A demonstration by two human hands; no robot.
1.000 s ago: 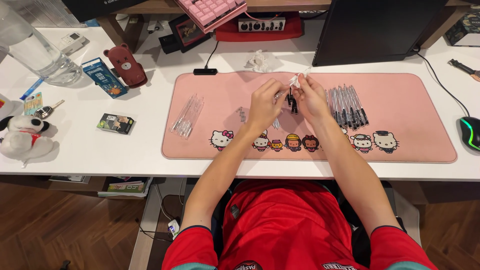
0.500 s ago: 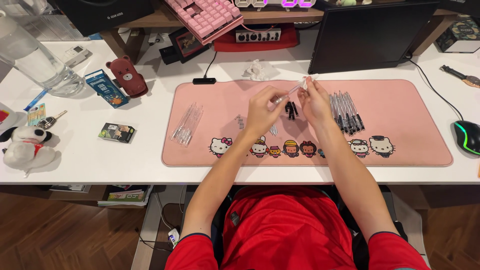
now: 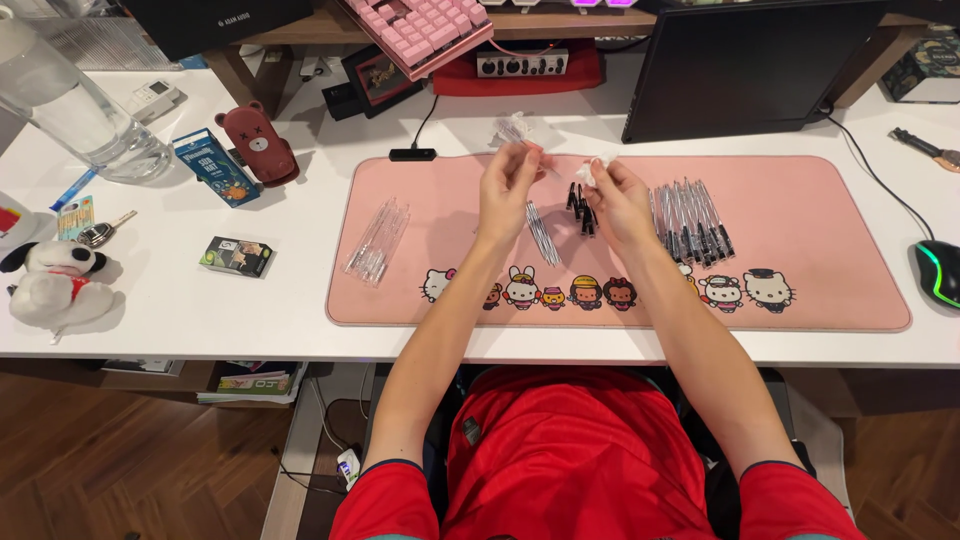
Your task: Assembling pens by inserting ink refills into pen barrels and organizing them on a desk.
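We hold a thin clear plastic pen barrel (image 3: 545, 168) pinched in the fingertips of our left hand (image 3: 508, 185), just above the middle of the pink rectangular desk mat (image 3: 820, 270), while our right hand (image 3: 612, 195) closes its fingers on a small white part (image 3: 590, 172) whose exact shape we cannot make out. The barrel looks very light, stiff and smooth, so we judge it slippery and easily flicked away; a pinch near its end, between thumb and forefinger, seems the safest hold. Both hands hover raised over the mat, close together but not touching, with wrists bent inward and forearms running up from the lower centre of the frame. Below and between them lie a few loose thin ink refills (image 3: 541, 232) and a cluster of small black pen caps (image 3: 582, 210). To the right rests a row of finished black-tipped clear pens (image 3: 692, 222), and toward the left edge of the mat a bundle of empty transparent tubes (image 3: 377, 240) (all of it light stuff that would roll at a nudge).
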